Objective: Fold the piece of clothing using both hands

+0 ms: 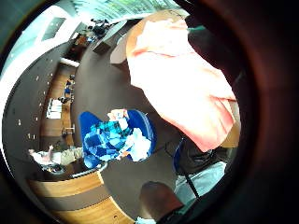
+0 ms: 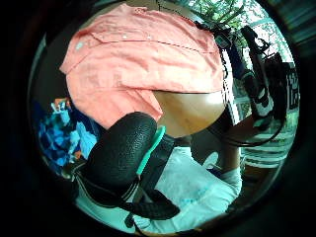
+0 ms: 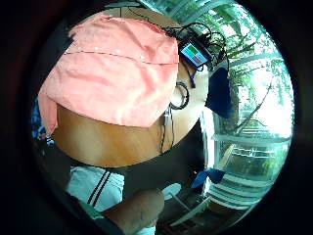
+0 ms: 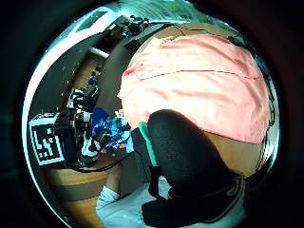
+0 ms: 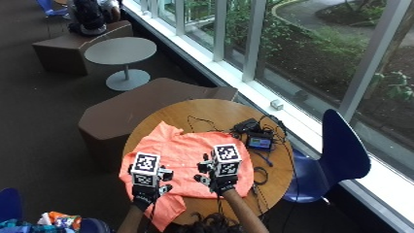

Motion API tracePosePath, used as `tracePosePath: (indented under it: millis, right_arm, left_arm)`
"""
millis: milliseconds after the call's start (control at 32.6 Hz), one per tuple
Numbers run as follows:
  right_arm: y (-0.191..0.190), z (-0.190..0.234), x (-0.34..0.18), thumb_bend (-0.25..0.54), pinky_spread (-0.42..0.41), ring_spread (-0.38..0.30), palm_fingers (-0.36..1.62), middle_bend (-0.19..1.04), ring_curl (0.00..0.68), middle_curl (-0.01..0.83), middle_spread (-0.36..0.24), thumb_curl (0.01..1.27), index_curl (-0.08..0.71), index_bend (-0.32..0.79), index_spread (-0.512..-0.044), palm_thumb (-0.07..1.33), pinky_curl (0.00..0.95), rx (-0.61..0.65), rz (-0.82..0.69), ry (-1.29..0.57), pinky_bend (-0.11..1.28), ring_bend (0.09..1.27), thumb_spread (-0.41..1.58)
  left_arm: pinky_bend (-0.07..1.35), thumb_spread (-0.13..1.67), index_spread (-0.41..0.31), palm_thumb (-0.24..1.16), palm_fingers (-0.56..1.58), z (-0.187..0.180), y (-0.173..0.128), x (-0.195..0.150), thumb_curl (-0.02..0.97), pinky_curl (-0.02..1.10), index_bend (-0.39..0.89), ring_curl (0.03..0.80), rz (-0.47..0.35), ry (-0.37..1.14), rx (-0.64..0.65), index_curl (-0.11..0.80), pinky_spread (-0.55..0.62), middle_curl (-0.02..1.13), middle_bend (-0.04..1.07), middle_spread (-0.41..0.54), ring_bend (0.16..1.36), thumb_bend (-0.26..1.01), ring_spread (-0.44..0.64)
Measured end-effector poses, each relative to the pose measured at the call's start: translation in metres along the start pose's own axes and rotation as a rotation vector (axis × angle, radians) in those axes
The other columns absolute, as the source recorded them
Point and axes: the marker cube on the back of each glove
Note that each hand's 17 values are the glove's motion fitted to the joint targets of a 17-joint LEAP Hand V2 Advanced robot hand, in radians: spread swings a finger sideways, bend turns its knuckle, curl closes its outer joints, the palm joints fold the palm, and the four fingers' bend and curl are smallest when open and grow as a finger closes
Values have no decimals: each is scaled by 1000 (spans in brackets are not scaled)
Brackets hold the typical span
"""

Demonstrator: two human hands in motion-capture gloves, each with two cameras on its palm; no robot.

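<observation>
A salmon-orange shirt (image 5: 187, 155) lies spread flat on the round wooden table (image 5: 194, 114), and its near left part hangs over the table's edge. My left hand (image 5: 146, 191) hovers above that overhanging corner and holds nothing. My right hand (image 5: 220, 182) hovers above the shirt's near right edge, also holding nothing. The palm views show the shirt (image 2: 143, 64) (image 4: 199, 85) (image 1: 187, 84) (image 3: 117, 73) at a distance, with no cloth between the fingers. The left thumb (image 2: 121, 153) and the right thumb (image 4: 185, 161) stick out free.
A small device with a lit screen (image 5: 261, 141) and black cables (image 5: 259, 172) lie on the table to the right of the shirt. A blue chair (image 5: 336, 155) stands at the right. A blue container of mixed clothes (image 1: 117, 137) sits on the floor at the left.
</observation>
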Motion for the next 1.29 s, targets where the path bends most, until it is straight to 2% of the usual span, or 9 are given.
tracePosePath:
  millis: [184, 430, 706, 860, 983, 1075, 1167, 1228, 1290]
  right_arm:
    - [2, -2, 0, 121, 185, 70, 171, 203, 68, 102, -11, 90, 97, 156, -296, 226, 157, -2, -2, -2, 439, 212, 759]
    - [8, -7, 1, 88, 230, 92, 138, 198, 107, 163, -13, 142, 147, 151, -365, 238, 213, 12, 3, 4, 463, 224, 1012]
    - [28, 13, 14, 45, 249, 102, 118, 195, 138, 213, -14, 187, 185, 150, -390, 248, 251, -45, -26, 32, 475, 233, 1126]
    - [34, 65, 49, 26, 238, 105, 108, 195, 153, 234, -15, 212, 195, 136, -397, 267, 273, -159, 20, 47, 504, 237, 1146]
    - [31, 103, 79, 32, 219, 99, 94, 200, 167, 252, -15, 237, 203, 134, -391, 318, 288, -272, 54, 24, 512, 240, 1158]
    - [29, 116, 93, 50, 207, 91, 93, 197, 176, 261, -13, 260, 209, 137, -385, 382, 295, -302, 66, 32, 516, 244, 1171]
    - [27, 123, 100, 76, 177, 63, 154, 198, 188, 272, -18, 282, 220, 154, -370, 461, 298, -269, 66, 34, 517, 264, 1182]
    - [24, 127, 102, 78, 160, 42, 187, 197, 189, 276, -25, 291, 223, 151, -366, 485, 297, -218, 66, 27, 520, 271, 1187]
    - [20, 130, 104, 96, 119, 3, 343, 213, 208, 286, -48, 304, 222, 141, -360, 531, 297, -158, 67, 24, 529, 333, 1208]
  left_arm:
    - [465, 685, -85, 83, 470, -4, 6, 4, 72, 157, 107, 183, 14, 12, -28, 69, 158, 159, 237, -12, 506, 21, 90]
    - [503, 903, -105, 80, 425, -5, 6, 8, 124, 207, 121, 232, 36, 27, -40, 118, 207, 228, 234, -15, 541, -12, 113]
    - [516, 996, -104, 78, 389, 12, 12, -7, 171, 237, 123, 259, 43, -11, -68, 158, 226, 279, 228, -16, 566, -17, 122]
    - [524, 1025, -104, 154, 356, 71, 13, -36, 206, 251, 124, 268, 111, -52, -225, 176, 239, 298, 214, -10, 570, 10, 127]
    - [531, 1042, -95, 242, 221, 120, 14, -64, 236, 265, 134, 282, 200, 13, -396, 191, 275, 304, 158, 15, 573, 32, 156]
    - [529, 1032, -95, 304, 108, 144, 13, -80, 256, 273, 141, 290, 212, 12, -447, 203, 317, 305, 149, 34, 578, 42, 192]
    - [531, 1014, -94, 360, 35, 163, 7, -93, 273, 273, 145, 293, 185, -50, -407, 213, 360, 301, 149, 62, 593, 45, 235]
    - [531, 997, -93, 398, -7, 173, -1, -98, 283, 268, 126, 290, 169, -79, -316, 212, 386, 297, 161, 79, 606, 46, 255]
    - [534, 988, -93, 417, 3, 182, -13, -102, 291, 265, 116, 295, 159, -103, -182, 210, 403, 298, 174, 83, 636, 38, 251]
